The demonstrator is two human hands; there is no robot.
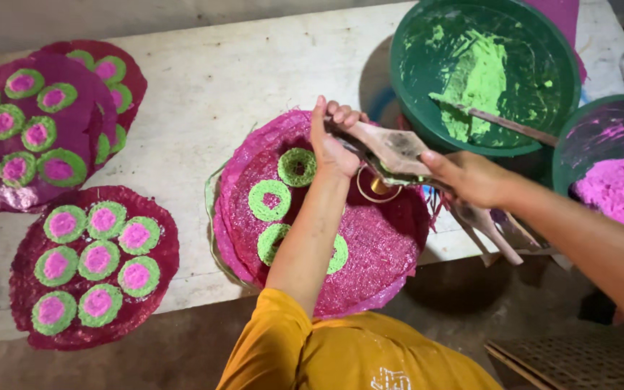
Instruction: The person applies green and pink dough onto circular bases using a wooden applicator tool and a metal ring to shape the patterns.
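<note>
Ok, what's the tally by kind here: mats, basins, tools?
Mats: 4 (centre mat, lower-left mat, two overlapping upper-left mats)
Basins: 2 (green-paste basin, pink-paste basin)
Wooden press: 1, gripped by left hand and right hand
Stick in the green-paste basin: 1
Total: 8

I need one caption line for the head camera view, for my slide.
Both hands, left hand and right hand, hold a wooden press above a pink mat with green rings.
</note>
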